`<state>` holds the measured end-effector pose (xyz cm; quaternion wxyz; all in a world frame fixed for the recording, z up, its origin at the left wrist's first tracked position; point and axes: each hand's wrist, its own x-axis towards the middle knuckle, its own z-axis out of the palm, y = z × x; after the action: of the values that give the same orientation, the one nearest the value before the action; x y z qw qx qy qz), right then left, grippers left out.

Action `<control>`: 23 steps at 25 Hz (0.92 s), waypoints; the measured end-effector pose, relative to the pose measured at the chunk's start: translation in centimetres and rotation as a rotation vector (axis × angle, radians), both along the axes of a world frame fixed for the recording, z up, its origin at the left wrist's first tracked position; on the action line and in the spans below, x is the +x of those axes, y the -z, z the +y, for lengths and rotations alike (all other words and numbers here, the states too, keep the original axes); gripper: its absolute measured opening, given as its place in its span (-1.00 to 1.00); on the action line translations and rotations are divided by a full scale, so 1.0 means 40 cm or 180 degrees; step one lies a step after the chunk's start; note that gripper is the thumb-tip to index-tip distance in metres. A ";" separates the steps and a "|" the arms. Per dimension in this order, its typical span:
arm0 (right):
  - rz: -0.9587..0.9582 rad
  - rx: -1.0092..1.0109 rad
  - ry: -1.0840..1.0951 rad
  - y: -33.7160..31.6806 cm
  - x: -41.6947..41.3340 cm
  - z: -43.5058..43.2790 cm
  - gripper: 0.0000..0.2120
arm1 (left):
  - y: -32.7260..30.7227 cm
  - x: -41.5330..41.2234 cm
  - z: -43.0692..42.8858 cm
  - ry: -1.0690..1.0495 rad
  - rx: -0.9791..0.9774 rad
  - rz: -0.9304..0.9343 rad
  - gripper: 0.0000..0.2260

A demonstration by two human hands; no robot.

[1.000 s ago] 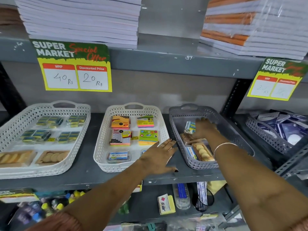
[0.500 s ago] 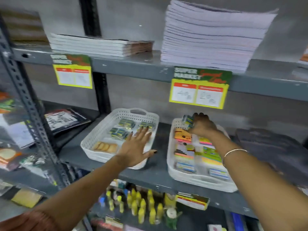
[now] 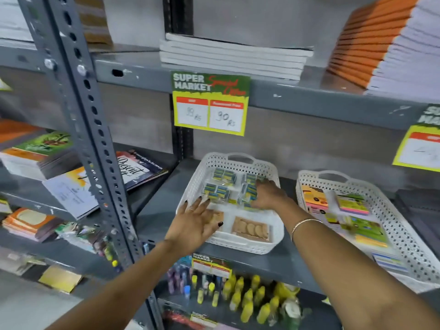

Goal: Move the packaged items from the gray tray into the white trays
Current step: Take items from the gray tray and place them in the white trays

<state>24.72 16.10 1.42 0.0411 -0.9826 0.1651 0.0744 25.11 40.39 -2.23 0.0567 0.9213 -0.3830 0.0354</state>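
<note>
The right hand [image 3: 267,195] rests in the left white tray [image 3: 273,242], fingers closed on a small clear packet [image 3: 250,194] among the others there. The left hand [image 3: 194,226] — fingers spread, holding nothing — lies on that tray's near-left corner.

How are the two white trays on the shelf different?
The left white tray holds small blue-green packs and brown biscuit packs; the right white tray holds bright orange, pink and green packs. Both hands are at the left tray; none touch the right. The right tray is cut off by the picture's edge. Both have latticed walls and handles.
</note>
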 end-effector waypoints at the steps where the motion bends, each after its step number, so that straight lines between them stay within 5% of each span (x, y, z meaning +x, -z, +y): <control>1: 0.0063 -0.0020 0.0005 0.015 0.007 0.001 -0.22 | 0.007 0.002 0.000 -0.0025 -0.0029 -0.0025 0.04; 7: 0.0293 -0.0168 0.0037 0.065 0.034 -0.004 -0.25 | 0.012 -0.002 0.003 -0.0039 -0.0186 -0.0030 -0.15; 11: 0.0386 -0.0178 0.0028 0.079 0.048 -0.003 -0.23 | 0.008 -0.004 0.001 -0.0064 -0.0251 -0.0012 0.02; 23: 0.0223 -0.0054 -0.0012 0.051 0.039 -0.008 -0.27 | 0.006 -0.002 0.004 -0.0023 -0.0300 0.0028 -0.01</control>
<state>26.29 15.76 -0.63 0.0268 -0.9800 0.1652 0.1074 25.02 40.55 -2.48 0.1016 0.9192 -0.3773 0.0494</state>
